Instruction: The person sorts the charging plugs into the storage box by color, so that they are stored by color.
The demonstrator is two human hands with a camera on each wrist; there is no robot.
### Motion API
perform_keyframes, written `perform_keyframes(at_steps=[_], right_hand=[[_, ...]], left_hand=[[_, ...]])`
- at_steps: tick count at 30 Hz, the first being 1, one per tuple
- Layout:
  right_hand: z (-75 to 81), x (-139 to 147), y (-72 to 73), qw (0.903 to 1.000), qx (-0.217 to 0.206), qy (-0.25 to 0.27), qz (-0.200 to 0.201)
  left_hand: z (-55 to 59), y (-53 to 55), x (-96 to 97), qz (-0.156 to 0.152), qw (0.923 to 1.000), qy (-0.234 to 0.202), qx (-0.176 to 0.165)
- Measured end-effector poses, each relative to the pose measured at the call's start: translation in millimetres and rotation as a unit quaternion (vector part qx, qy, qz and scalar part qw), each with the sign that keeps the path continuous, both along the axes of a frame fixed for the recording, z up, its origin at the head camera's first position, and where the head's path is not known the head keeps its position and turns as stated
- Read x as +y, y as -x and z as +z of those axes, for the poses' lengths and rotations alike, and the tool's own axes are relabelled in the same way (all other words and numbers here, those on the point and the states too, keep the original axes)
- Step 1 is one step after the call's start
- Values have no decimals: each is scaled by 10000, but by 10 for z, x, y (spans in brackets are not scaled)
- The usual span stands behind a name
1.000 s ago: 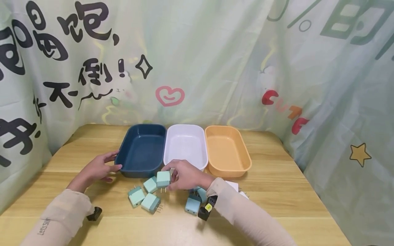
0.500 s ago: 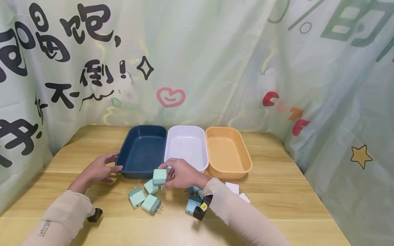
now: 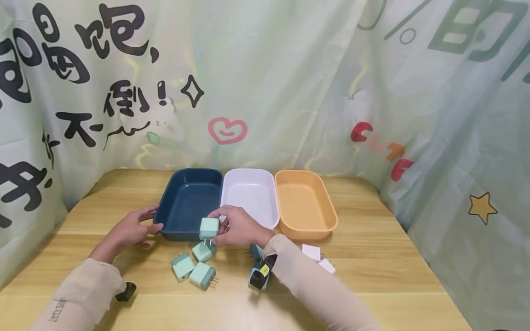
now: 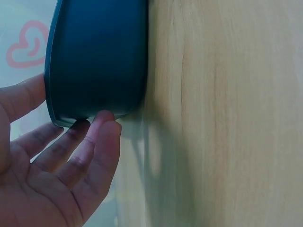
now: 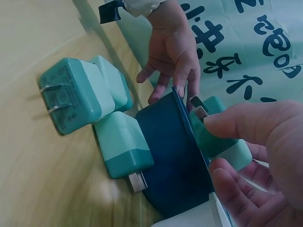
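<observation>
My right hand [image 3: 240, 226] pinches a mint-green charger plug [image 3: 209, 228] between thumb and fingers, over the near edge of the navy tray [image 3: 188, 233]. Its metal prongs point down in the head view. At the tray's left side rests my left hand [image 3: 131, 227]. In the left wrist view, the left thumb [image 4: 28, 97] touches the tray's rim and the other fingers lie loosely against its end wall. Three more mint-green chargers [image 3: 203, 276] lie on the table in front of that tray. Blue chargers [image 3: 256, 252] are partly hidden behind the right wrist.
A white tray [image 3: 250, 172] and an orange tray [image 3: 306, 232] stand side by side, right of the navy one. White chargers [image 3: 311, 252] lie on the wooden table [image 3: 372, 276] beyond the right forearm. A printed curtain [image 3: 269, 82] hangs behind.
My right hand has moved left and slightly away from me, carrying the green charger from the table side to over the navy tray's near rim. The left hand stays put.
</observation>
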State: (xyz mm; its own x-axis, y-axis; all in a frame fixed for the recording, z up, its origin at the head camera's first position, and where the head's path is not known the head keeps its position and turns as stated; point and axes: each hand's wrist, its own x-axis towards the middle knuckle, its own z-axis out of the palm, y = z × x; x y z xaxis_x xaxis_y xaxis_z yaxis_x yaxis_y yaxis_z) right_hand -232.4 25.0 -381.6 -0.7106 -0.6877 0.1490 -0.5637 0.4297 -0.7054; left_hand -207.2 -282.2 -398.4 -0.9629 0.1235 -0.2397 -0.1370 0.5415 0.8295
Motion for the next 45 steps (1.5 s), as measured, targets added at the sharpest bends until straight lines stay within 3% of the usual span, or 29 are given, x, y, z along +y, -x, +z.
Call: perform_keyframes(at_steps=[20,45], right_hand=[[26,-233,182,9979,-347,-289,-464],[35,-402,399,9966,-463,-194,-646]], left_hand=[[-3,-10,-19,-28,9999,-110,60],[-29,1,-31,-57,9998,-201,78]])
